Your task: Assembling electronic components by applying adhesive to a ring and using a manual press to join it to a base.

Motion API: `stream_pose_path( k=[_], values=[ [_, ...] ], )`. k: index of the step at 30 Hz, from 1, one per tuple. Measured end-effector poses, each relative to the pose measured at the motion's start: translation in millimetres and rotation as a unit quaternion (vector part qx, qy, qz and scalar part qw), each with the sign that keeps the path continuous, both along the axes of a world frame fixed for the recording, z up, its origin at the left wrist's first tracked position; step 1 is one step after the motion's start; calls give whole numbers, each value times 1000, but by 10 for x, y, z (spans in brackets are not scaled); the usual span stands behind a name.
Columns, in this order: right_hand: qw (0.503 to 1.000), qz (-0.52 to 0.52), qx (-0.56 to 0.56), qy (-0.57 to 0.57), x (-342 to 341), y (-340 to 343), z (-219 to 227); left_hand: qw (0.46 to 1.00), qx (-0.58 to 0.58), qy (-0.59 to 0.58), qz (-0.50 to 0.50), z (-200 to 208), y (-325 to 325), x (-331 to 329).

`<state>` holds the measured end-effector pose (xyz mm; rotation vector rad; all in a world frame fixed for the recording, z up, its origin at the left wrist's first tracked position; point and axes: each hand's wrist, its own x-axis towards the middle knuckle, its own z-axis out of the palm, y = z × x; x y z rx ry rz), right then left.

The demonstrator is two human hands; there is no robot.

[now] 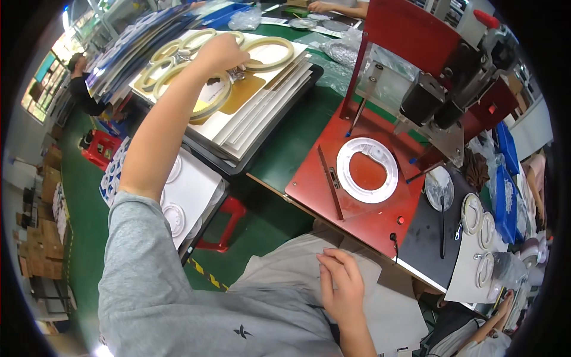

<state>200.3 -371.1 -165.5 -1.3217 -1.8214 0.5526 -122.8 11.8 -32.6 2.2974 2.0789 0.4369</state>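
Observation:
My left hand (223, 55) reaches far out over a stack of white sheets (247, 122), its fingers curled down among several cream-coloured rings. The curled fingers hide whatever they grip. Small shiny silver parts (237, 74) show just beneath them. One cream ring (269, 53) lies to the right of this hand, and another (208, 110) is partly covered by my left forearm. Over my lap, my right hand (344, 285) holds nothing, with its fingers loosely bent and apart. Ahead of it, a white ring-shaped part (367, 193) lies flat on the red base (309, 184) of a press.
The press's upright red frame (410, 30) and black-and-metal head (425, 98) rise behind the white ring. At right are a clear round dish (439, 189), more cream rings (473, 214) and a blue bin (505, 196). A red stool (223, 226) stands below the table; other people work nearby.

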Motion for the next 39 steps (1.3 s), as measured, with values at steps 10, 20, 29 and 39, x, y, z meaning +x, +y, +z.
stream_pose_path(
  k=[10, 20, 29, 39],
  values=[
    [988, -7, -41, 149, 143, 48, 199, 945, 109, -238, -197, 61, -1242, 690],
    [847, 128, -163, 490, 242, 262, 596, 829, 141, -280, -462, -595, -2299, 1336],
    [952, -101, 14, 288, 688, 256, 452, 733, -237, -522, -366, -1169, -2687, 1477],
    [923, -153, 92, 341, 734, 344, 331, 724, -197, -587, -303, -1434, -2767, 1789]
  ],
)
